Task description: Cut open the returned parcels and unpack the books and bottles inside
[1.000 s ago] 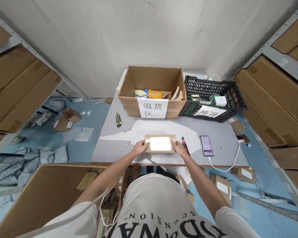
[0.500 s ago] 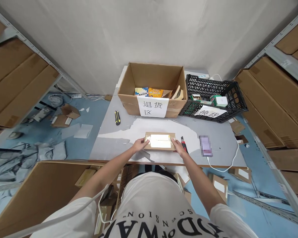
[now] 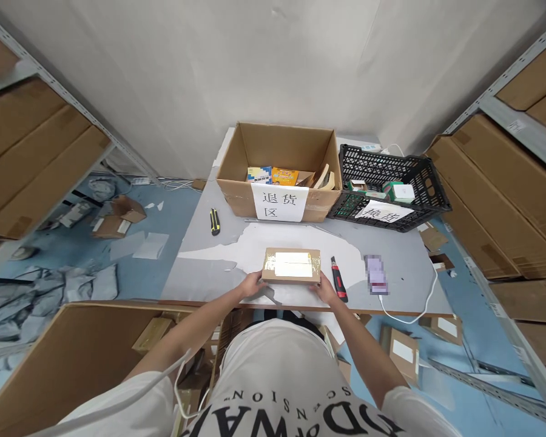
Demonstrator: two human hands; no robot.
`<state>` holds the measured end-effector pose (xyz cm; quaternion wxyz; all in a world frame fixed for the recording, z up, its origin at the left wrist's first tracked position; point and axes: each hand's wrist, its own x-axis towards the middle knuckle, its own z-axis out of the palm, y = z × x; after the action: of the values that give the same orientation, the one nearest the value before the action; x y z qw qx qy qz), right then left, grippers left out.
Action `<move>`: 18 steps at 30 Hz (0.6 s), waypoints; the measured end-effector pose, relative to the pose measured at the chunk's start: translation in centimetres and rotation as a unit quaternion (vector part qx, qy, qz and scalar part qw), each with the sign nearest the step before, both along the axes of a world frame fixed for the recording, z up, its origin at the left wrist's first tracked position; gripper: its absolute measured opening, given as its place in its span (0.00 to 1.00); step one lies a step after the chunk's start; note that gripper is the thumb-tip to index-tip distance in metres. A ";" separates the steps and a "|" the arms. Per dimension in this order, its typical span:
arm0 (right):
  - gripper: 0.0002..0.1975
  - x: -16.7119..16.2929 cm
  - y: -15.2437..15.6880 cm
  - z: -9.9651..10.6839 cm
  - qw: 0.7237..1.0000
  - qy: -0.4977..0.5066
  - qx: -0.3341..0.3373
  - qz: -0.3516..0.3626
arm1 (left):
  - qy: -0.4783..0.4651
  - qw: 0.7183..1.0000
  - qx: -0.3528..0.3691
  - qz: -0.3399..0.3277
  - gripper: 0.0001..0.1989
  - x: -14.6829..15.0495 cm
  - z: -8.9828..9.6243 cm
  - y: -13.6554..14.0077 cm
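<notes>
A small flat cardboard box [image 3: 269,267] with a white label and shiny tape lies between my hands near the table's front edge. My left hand [image 3: 253,284] grips its lower left corner, and my right hand [image 3: 324,289] grips the lower right corner; fingers under the box are hidden. Just right of my right hand lies a red and black utility knife [image 3: 339,280]. Beyond it is a phone [image 3: 376,273] with a blurred screen, joined to a white cable. A yellow and black utility knife [image 3: 215,221] rests farther off to the left.
At the back of the table [image 3: 195,267] stands a large open carton [image 3: 236,197] with a paper sign and several packages. Beside it is a black plastic crate [image 3: 437,194] holding small boxes. An open carton [image 3: 68,358] stands below left; shelves of cartons [image 3: 495,182] flank both sides.
My hands have slid from the box's side edges down to its front corners. The box's front face now shows more. The whole view has shifted slightly.
</notes>
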<state>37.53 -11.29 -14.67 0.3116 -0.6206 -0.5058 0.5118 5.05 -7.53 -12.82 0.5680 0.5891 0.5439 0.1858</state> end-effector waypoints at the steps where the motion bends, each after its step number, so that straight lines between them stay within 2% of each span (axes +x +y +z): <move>1: 0.37 -0.3 0.1 0.0 1.000 0.007 0.004 -0.002 | 0.009 1.000 0.014 -0.010 0.26 0.2 -0.2 0.0; 5: 0.32 -0.7 0.5 0.7 0.999 0.034 0.006 -0.002 | 0.047 0.997 0.058 -0.026 0.23 0.5 0.5 0.2; 9: 0.29 0.0 0.5 2.8 0.999 0.028 0.026 0.012 | 0.080 0.993 0.081 -0.009 0.24 0.5 3.1 0.3; 12: 0.24 0.2 0.8 4.6 1.000 0.027 0.002 0.009 | 0.107 0.989 0.098 0.012 0.27 0.7 5.0 0.8; 15: 0.20 0.1 1.3 5.8 0.998 -0.040 -0.036 -0.010 | 0.152 0.985 0.074 0.033 0.29 1.2 5.6 1.6; 18: 0.20 -0.5 1.8 6.1 0.992 -0.105 -0.060 -0.034 | 0.162 0.985 0.022 0.049 0.29 1.6 5.0 2.2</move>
<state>37.07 -9.47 -8.58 0.2361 -0.7056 -0.4827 0.4620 6.66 -5.38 -7.87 0.4493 0.5966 0.6527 0.1271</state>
